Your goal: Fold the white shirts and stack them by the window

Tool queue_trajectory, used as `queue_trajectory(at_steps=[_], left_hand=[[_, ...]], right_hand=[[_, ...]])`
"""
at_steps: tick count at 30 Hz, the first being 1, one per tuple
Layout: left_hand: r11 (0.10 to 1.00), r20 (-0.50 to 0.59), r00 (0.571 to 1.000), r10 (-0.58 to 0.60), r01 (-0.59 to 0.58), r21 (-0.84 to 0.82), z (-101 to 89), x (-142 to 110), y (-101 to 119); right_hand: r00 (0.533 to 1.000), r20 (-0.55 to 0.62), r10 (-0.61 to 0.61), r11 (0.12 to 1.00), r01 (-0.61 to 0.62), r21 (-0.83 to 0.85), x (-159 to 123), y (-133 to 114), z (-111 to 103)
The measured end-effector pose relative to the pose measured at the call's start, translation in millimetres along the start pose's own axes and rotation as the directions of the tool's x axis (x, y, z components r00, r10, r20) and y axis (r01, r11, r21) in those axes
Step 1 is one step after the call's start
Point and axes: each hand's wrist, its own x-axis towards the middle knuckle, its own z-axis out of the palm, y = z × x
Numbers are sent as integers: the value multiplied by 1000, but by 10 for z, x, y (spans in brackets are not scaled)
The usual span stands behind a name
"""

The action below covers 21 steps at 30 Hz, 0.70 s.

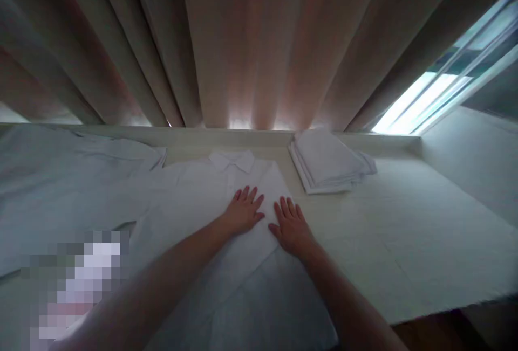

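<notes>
Honestly can't read any text here: no label, brand, number or sign I can make out on the white shirt, the other white garment, the folded white stack or the curtain.

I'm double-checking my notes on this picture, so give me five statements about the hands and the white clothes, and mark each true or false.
1. The left hand lies on the white shirt with its fingers spread. True.
2. The folded white cloth is farther from the person than the right hand. True.
3. The left hand grips the collar. False: it lies open on the shirt's front, and the collar is beyond it.
4. Another white garment lies to the left of the shirt. True.
5. The right hand is closed in a fist. False: it is open, with its fingers extended.
</notes>
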Motion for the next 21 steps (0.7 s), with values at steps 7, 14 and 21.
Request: queue_trajectory(at_steps=[7,14,21], left_hand=[[999,-49,998,-33,32,-15,-60,-50,31],[984,-70,982,-177,178,3,-230,-451,169],[974,-1,974,-226,226,18,-334,-1534,83]], right_hand=[[1000,-5,23,1000,-23,6,-13,-16,4],[1000,21,-6,999,5,39,-68,-262,-191],[989,41,-145,982,139,126,-297,-848,-257]])
